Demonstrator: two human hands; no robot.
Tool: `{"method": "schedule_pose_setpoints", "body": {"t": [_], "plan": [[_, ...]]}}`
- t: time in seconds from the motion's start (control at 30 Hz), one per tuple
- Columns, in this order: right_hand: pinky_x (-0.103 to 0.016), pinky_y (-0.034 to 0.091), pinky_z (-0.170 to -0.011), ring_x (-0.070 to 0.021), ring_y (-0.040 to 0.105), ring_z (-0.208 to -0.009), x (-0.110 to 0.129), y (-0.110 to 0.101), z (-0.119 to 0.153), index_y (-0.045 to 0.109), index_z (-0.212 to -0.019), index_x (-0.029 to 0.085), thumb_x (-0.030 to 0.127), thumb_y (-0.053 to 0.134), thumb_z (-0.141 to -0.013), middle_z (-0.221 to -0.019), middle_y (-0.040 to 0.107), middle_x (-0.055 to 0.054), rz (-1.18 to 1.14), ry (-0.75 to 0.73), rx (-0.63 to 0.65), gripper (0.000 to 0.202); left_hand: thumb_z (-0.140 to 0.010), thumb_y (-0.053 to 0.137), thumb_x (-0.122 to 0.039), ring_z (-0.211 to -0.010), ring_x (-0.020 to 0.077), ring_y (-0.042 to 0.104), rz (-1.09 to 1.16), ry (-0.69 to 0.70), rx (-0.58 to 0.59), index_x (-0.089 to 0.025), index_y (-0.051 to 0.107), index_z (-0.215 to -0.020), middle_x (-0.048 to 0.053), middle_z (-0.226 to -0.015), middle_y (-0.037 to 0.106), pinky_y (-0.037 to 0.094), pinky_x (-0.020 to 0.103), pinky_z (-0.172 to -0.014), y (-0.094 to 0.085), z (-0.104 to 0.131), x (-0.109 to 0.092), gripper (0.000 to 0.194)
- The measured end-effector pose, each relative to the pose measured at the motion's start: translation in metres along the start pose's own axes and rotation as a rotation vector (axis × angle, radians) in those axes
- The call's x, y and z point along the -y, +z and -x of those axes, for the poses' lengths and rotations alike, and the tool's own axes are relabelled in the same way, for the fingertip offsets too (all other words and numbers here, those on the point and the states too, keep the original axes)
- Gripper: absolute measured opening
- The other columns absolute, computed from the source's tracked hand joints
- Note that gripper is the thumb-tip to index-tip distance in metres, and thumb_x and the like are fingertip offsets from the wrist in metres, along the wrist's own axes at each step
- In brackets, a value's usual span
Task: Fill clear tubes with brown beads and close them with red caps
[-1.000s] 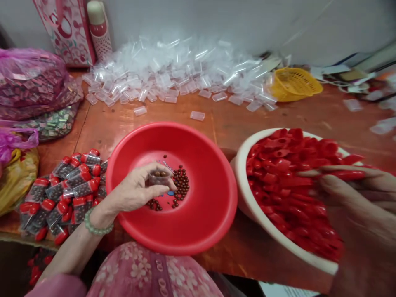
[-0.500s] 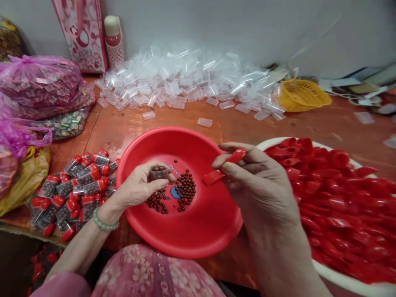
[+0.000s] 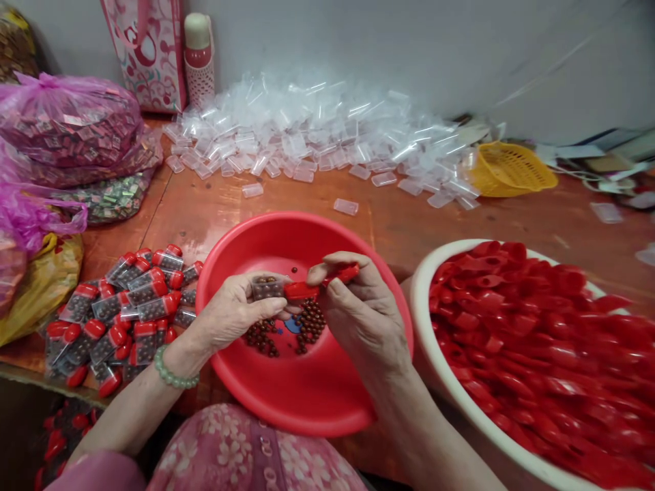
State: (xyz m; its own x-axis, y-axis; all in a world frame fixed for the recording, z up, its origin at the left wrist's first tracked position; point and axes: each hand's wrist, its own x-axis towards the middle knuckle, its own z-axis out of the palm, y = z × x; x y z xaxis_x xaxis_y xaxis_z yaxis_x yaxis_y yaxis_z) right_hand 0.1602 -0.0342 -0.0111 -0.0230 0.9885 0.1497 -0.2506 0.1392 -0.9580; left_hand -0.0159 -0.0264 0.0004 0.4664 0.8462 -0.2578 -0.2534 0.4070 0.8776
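Observation:
Over a red basin (image 3: 286, 402), my left hand (image 3: 233, 310) is closed on a small clear container (image 3: 267, 289) with brown beads inside, lying sideways. My right hand (image 3: 363, 307) pinches a red plastic piece (image 3: 301, 291), whose left end meets the container's right end. Whether the two are joined I cannot tell. Loose brown beads (image 3: 311, 320) lie on the basin's bottom beneath my hands. A green bead bracelet circles my left wrist.
Filled red-capped containers (image 3: 146, 290) are heaped left of the basin. At right a white tub (image 3: 424, 300) holds red pieces (image 3: 537, 354). Clear empty containers (image 3: 307, 136) lie behind, beside a yellow basket (image 3: 512, 170). Pink bags (image 3: 71, 129) stand at far left.
My right hand has moved left and brought the red piece against the container in my left hand. The view has shifted slightly, and the white tub's near rim now shows.

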Motion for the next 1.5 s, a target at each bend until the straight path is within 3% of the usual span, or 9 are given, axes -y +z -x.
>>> {"method": "schedule_pose_setpoints", "body": {"t": [0.1,0.23,0.37,0.6,0.73,0.87,1.1,1.27,1.5], "plan": [[-0.027,0.052,-0.078,-0.0128,0.059,-0.083,-0.006,-0.006,0.003,0.061,-0.118,0.031,0.037,0.059,-0.091,-0.090,0.060,0.000,0.081,0.028,0.018,0.028,-0.073,0.077,-0.028,-0.076,0.0131,0.066,-0.031,-0.007,-0.051,-0.012,0.063,-0.099,0.002,-0.084,0.067,0.054,0.029,-0.079,0.000,-0.002,0.000,0.034],[-0.030,0.052,-0.084,-0.0151,0.061,-0.094,-0.006,-0.013,0.004,0.054,-0.136,0.030,0.036,0.054,-0.094,-0.102,0.061,-0.003,0.396,-0.013,-0.003,0.043,-0.075,0.075,-0.027,-0.079,0.0129,0.063,-0.140,0.035,-0.092,-0.013,0.066,-0.096,0.002,-0.085,0.066,0.051,0.027,-0.078,-0.001,-0.005,-0.001,0.027],[-0.029,0.053,-0.081,-0.0146,0.062,-0.090,0.005,-0.011,0.003,0.060,-0.133,0.028,0.031,0.054,-0.095,-0.099,0.063,-0.004,0.661,-0.093,0.123,0.039,-0.074,0.073,-0.024,-0.074,0.0112,0.058,-0.195,0.035,-0.089,-0.012,0.064,-0.089,0.001,-0.081,0.063,0.047,0.026,-0.073,-0.002,-0.008,-0.001,0.021],[-0.029,0.056,-0.076,-0.0160,0.065,-0.086,0.014,-0.004,0.004,0.060,-0.132,0.025,0.025,0.053,-0.095,-0.099,0.067,-0.007,0.813,-0.183,0.332,0.037,-0.074,0.071,-0.019,-0.070,0.0095,0.056,-0.204,0.020,-0.055,-0.013,0.063,-0.084,-0.001,-0.077,0.062,0.044,0.024,-0.070,-0.005,-0.010,-0.002,0.014],[-0.029,0.057,-0.077,-0.0159,0.067,-0.086,0.017,-0.011,-0.002,0.065,-0.125,0.026,0.022,0.060,-0.091,-0.098,0.069,-0.006,0.778,-0.212,0.324,0.035,-0.074,0.071,-0.017,-0.075,0.0109,0.061,-0.145,-0.030,-0.008,-0.013,0.064,-0.089,0.001,-0.081,0.067,0.047,0.026,-0.077,-0.008,-0.009,-0.004,0.017],[-0.029,0.058,-0.074,-0.0152,0.069,-0.081,0.024,-0.015,-0.018,0.070,-0.111,0.026,0.026,0.068,-0.086,-0.095,0.073,-0.002,0.599,-0.126,0.153,0.026,-0.078,0.068,-0.017,-0.076,0.0131,0.066,-0.090,-0.138,0.109,-0.012,0.062,-0.102,0.005,-0.084,0.070,0.049,0.028,-0.077,-0.010,-0.008,-0.004,0.026],[-0.027,0.056,-0.075,-0.0150,0.069,-0.078,0.027,0.002,-0.039,0.074,-0.093,0.020,0.024,0.069,-0.083,-0.087,0.075,-0.003,0.605,-0.117,0.414,0.012,-0.076,0.071,-0.022,-0.065,0.0109,0.060,-0.196,-0.114,0.197,-0.014,0.064,-0.096,0.001,-0.074,0.067,0.047,0.023,-0.063,-0.012,-0.009,-0.004,0.023],[-0.027,0.057,-0.072,-0.0155,0.070,-0.075,0.025,0.002,-0.040,0.075,-0.092,0.020,0.026,0.069,-0.084,-0.084,0.075,-0.003,0.628,-0.115,0.443,0.012,-0.077,0.071,-0.026,-0.062,0.0094,0.058,-0.192,-0.116,0.203,-0.014,0.063,-0.087,0.000,-0.071,0.065,0.046,0.022,-0.060,-0.012,-0.009,-0.005,0.018],[-0.028,0.059,-0.070,-0.0168,0.071,-0.075,0.029,-0.024,-0.032,0.076,-0.093,0.023,0.031,0.071,-0.082,-0.085,0.076,-0.003,0.695,-0.086,0.370,0.015,-0.073,0.077,-0.030,-0.068,0.0103,0.061,-0.117,-0.152,0.123,-0.012,0.061,-0.090,0.003,-0.079,0.067,0.046,0.023,-0.064,-0.011,-0.006,-0.008,0.029]]}}
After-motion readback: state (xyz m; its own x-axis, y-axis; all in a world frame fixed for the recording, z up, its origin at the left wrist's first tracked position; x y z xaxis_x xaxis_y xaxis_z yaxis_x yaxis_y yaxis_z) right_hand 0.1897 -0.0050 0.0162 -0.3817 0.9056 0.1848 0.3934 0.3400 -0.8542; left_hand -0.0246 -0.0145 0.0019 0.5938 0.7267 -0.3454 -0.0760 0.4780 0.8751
